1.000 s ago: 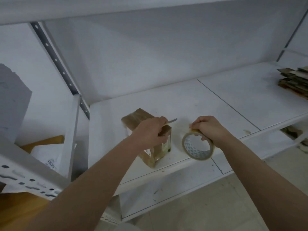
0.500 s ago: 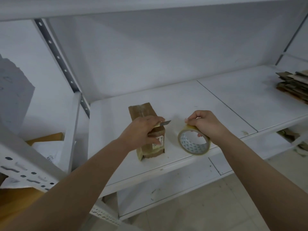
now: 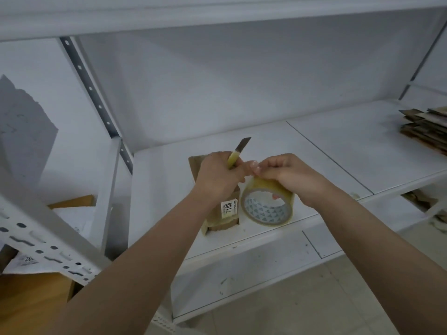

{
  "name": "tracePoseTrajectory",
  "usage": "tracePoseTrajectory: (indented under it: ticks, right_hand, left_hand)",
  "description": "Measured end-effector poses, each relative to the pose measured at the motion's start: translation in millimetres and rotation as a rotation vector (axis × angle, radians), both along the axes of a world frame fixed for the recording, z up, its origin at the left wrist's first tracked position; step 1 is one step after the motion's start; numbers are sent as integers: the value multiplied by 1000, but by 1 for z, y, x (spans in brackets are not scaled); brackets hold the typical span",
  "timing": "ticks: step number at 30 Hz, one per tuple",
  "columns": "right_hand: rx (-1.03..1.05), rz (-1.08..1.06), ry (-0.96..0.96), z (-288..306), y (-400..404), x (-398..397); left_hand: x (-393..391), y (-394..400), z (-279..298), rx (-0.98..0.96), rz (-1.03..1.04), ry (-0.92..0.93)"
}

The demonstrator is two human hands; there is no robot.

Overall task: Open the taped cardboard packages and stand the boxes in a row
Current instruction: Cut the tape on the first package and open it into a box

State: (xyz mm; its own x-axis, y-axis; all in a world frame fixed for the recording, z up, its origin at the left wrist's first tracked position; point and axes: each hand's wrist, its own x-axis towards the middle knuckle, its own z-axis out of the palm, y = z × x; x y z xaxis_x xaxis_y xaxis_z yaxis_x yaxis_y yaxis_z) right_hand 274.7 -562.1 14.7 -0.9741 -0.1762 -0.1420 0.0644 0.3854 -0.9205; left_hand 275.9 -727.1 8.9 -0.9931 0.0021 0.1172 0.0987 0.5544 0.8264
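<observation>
A small taped cardboard box (image 3: 223, 216) with a white label stands on the white shelf (image 3: 278, 151), partly hidden behind my left hand. My left hand (image 3: 216, 176) grips a yellow utility knife (image 3: 238, 153) whose blade points up and away. Just right of the box, my right hand (image 3: 287, 176) holds a roll of clear tape (image 3: 267, 205) upright, fingers curled over its top edge. The fingertips of both hands meet above the roll.
A stack of flattened cardboard (image 3: 428, 128) lies at the shelf's far right. A perforated metal upright (image 3: 94, 93) and a slotted beam (image 3: 41, 238) frame the left side, with a brown carton and white parcels (image 3: 70, 213) below. More cardboard sits on the lower shelf (image 3: 420, 201).
My left hand lifted off the box and swung the knife blade from pointing right to pointing up. My right hand brought the tape roll closer to the box until both hands touch.
</observation>
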Motion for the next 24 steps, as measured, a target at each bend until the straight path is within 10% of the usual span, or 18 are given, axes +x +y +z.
tracePoseTrajectory:
  ticks: [5,17,24]
  right_hand:
    - [-313,130,-52,11,17,-8]
    - [419,132,213,-31,39,-51]
    - [382,157,235,-40,34,-71]
  left_hand:
    - [10,-22,6,40,154,108]
    - [50,-70,-53,-1,435,-24]
    - [45,-76,-70,57,492,41]
